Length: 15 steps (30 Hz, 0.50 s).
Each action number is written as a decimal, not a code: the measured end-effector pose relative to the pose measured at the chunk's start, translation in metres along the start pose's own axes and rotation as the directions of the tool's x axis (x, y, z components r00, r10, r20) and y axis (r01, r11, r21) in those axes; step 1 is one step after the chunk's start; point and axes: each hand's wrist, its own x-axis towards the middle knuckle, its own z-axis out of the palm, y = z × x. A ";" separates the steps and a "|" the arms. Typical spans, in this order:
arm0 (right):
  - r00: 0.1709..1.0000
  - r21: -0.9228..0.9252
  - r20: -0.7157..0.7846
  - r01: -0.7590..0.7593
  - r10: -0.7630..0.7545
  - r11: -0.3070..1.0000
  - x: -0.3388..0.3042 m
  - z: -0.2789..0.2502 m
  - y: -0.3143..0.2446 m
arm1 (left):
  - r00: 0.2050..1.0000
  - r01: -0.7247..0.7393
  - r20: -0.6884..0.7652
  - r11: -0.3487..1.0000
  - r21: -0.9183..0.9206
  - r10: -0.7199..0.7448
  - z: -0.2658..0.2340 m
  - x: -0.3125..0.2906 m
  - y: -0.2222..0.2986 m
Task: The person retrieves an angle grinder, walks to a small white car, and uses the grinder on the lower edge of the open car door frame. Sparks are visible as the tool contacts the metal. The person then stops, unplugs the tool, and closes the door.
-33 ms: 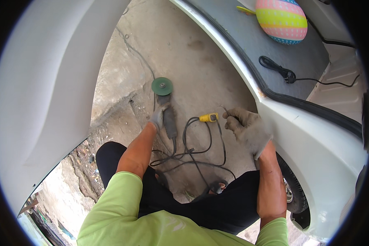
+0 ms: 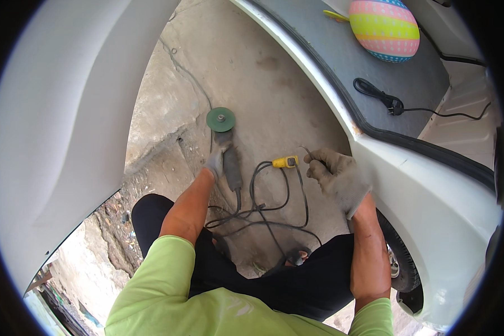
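An angle grinder (image 2: 233, 169) with a green disc (image 2: 220, 120) lies on the concrete between my knees and the van, disc facing up. My left hand (image 2: 216, 160), in a pale grey glove, grips it just behind the disc; part of that grip is hidden. To the right, my right hand (image 2: 340, 178) wears a dirty glove and is raised beside the white bodywork. Its thumb and forefinger pinch a small, thin, dark curved piece (image 2: 305, 149), too small to identify. The yellow socket connector (image 2: 285, 162) with a plug in it sits left of that hand.
Black cable (image 2: 252, 211) loops across the ground near my feet. White vehicle panels (image 2: 78, 112) stand left and right, with a tyre (image 2: 399, 252) lower right. On the grey vehicle floor (image 2: 341, 73) rest a striped egg-shaped ball (image 2: 384, 28) and a bundled plug cord (image 2: 375, 94).
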 end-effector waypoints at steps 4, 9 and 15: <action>0.999 0.020 0.043 0.002 -0.003 1.000 0.000 -0.001 0.001 | 0.984 -0.035 -0.160 0.970 0.239 0.075 -0.001 -0.002 -0.005; 1.000 0.017 0.014 0.026 -0.027 1.000 0.001 -0.001 0.001 | 0.878 -0.024 -0.372 0.804 0.594 0.302 0.014 -0.018 -0.013; 1.000 0.017 0.021 0.008 -0.008 1.000 0.001 -0.003 0.000 | 0.775 0.332 -0.451 0.322 0.886 0.442 0.063 -0.074 0.009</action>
